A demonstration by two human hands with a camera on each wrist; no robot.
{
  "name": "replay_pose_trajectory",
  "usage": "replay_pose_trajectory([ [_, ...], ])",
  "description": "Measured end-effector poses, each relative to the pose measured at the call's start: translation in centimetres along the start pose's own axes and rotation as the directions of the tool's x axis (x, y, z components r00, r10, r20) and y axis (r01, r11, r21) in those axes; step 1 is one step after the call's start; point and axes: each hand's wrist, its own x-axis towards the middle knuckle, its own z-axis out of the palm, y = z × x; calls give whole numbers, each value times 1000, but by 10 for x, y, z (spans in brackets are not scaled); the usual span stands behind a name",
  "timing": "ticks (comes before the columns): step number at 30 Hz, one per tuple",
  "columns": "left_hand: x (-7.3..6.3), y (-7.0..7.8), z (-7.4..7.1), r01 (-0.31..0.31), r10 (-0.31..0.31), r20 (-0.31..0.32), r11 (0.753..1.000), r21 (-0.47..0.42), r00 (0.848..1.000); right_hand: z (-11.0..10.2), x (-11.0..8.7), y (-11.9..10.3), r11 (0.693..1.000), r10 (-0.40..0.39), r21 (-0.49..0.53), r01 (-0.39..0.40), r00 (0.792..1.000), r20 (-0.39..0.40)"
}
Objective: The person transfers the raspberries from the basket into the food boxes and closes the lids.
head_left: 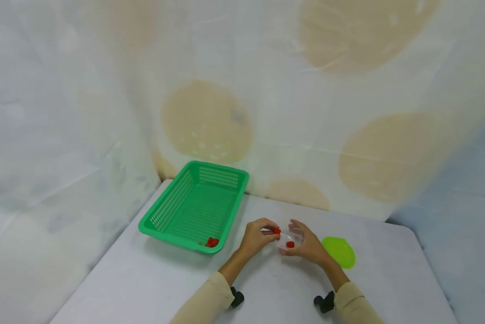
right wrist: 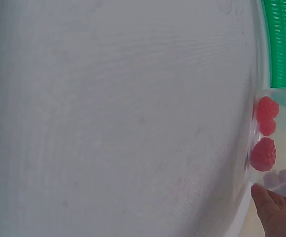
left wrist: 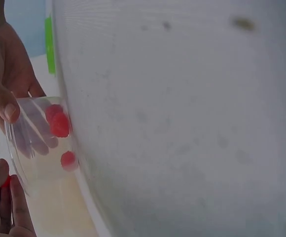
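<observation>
Raspberries (left wrist: 59,125), 3, lie in the clear cup (left wrist: 44,163) gripped by the right hand (head_left: 310,246), short of the table's (head_left: 275,292) far edge; left hand (head_left: 254,238) pinches 1 more red piece (head_left: 277,231); filling seems underway, next needing release inside.

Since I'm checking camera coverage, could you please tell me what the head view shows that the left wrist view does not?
Only the head view shows the green basket with red berries in its near corner. Only the left wrist view lets three berries in the clear cup be counted. Both show the right hand holding that cup, the left hand pinching a red berry, and the lime lid.
</observation>
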Motion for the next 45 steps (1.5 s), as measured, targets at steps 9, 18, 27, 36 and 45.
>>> replay_pose_trajectory([
  [9,3,-6,0,37,-37,-5,999,-14,999,0,-1,-4,1000,-12,-11,12,1000,-13],
  [18,3,-8,0,40,-40,15,999,-22,999,-1,-2,-5,1000,-12,-19,12,1000,-13],
  [27,8,-45,7,47,-46,14,998,-31,999,-1,-1,-2,1000,-11,-15,11,1000,-9],
  [36,7,-40,3,17,-17,23,1000,-15,1000,0,1,-2,999,-43,-9,43,999,-5],
  [45,24,23,-27,-177,178,16,956,235,984,-1,0,-2,1000,9,-27,-9,1000,1],
])
